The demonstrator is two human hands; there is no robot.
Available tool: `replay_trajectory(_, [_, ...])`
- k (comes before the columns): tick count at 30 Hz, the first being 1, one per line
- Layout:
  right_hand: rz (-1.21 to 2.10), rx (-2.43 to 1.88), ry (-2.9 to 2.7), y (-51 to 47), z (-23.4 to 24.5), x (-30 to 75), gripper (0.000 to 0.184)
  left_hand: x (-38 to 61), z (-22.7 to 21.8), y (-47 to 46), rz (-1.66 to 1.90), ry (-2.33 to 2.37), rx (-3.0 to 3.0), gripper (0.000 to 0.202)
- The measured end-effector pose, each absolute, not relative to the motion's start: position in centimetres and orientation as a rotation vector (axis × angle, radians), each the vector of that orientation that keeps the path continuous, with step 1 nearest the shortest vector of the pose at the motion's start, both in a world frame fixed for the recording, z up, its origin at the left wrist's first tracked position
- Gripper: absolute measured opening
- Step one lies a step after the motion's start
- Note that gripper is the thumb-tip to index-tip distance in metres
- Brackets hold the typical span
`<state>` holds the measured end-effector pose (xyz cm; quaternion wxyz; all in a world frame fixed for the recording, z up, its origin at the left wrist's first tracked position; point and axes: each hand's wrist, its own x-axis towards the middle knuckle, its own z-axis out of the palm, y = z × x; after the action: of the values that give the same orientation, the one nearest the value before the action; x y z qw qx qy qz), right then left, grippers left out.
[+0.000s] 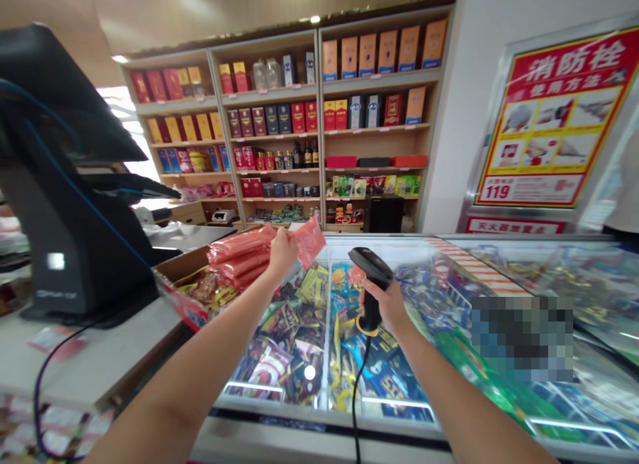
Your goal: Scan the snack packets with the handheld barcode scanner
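My left hand [283, 251] is closed on a red plastic packet [308, 241], whose free end sticks out to the right. Just left of that hand, several similar red packets [239, 251] lie stacked on an open cardboard box [174, 297] that also holds golden-brown wrapped goods. In my right hand [388, 301] is a black barcode scanner [372, 267], gripped by its handle with the head tilted up. Its cable [358, 391] runs down toward me. Both hands are above the glass top of a freezer [327, 357] full of colourful packs.
A black checkout terminal [74, 184] stands on the counter [94, 364] at left. Shelves [322, 131] with boxed goods and bottles line the back wall. A red and yellow poster [559, 118] hangs at right. Inside the freezer's right part is a green bag [479, 371].
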<state>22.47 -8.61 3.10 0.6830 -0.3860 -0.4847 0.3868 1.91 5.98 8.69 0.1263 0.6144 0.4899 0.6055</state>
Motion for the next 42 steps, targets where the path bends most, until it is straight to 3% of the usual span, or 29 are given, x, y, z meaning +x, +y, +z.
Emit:
replay_trajectory(5, [0.938, -0.863, -1.253, -8.3, 3.0, 22.9, 0.024, 3.2, 1.8, 2.5, 1.776, 1.090, 1.488, 0.019])
replay_trajectory(8, [1.022, -0.919, -1.330, -8.0, 2.9, 23.3, 0.024, 3.3, -0.2, 1.7, 1.763, 1.040, 1.397, 0.020])
replay_trajectory(35, [1.086, -1.043, -1.326, -8.4, 3.1, 23.3, 0.019, 2.6, -0.8, 2.5, 1.785, 1.007, 1.402, 0.020])
replay_trajectory(42, [0.998, -0.959, -0.926, -7.5, 3.9, 25.6, 0.025, 3.4, -3.0, 3.6, 1.817, 1.010, 1.194, 0.016])
